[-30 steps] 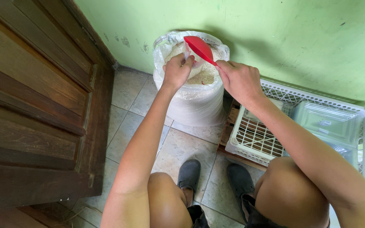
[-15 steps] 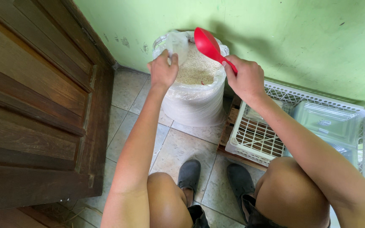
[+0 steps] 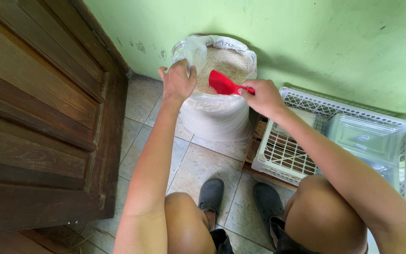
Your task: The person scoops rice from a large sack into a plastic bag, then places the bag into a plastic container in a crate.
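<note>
Rice (image 3: 231,63) is what my hands are working over, pale grain filling a white sack (image 3: 217,115) that stands on the tiled floor (image 3: 203,162) against the green wall (image 3: 306,42). Starting closest to me, I see my bare knees and two dark grey shoes (image 3: 211,195) planted on the tiles, toes aimed at the sack, so I am crouched low over it. Up from there my left hand (image 3: 178,83) is closed on the sack's near-left rim, fingers curled over a bunched fold of clear plastic liner (image 3: 191,49) and pinching it against the edge. My right hand (image 3: 265,98) is wrapped shut around the handle of a red plastic scoop (image 3: 225,84), thumb on top; the scoop's bowl is tilted down and sits on the rice surface near the middle of the opening, though I cannot tell how deep it has gone in. Just beside the sack on my right lies a white plastic lattice crate (image 3: 297,155) resting on a wooden base, and inside it, further right, a clear plastic lidded container (image 3: 367,138). On my left a dark brown wooden door (image 3: 38,122) fills that whole side, its frame meeting the wall just beyond the sack. The sack's rolled-down top touches the wall behind it.
</note>
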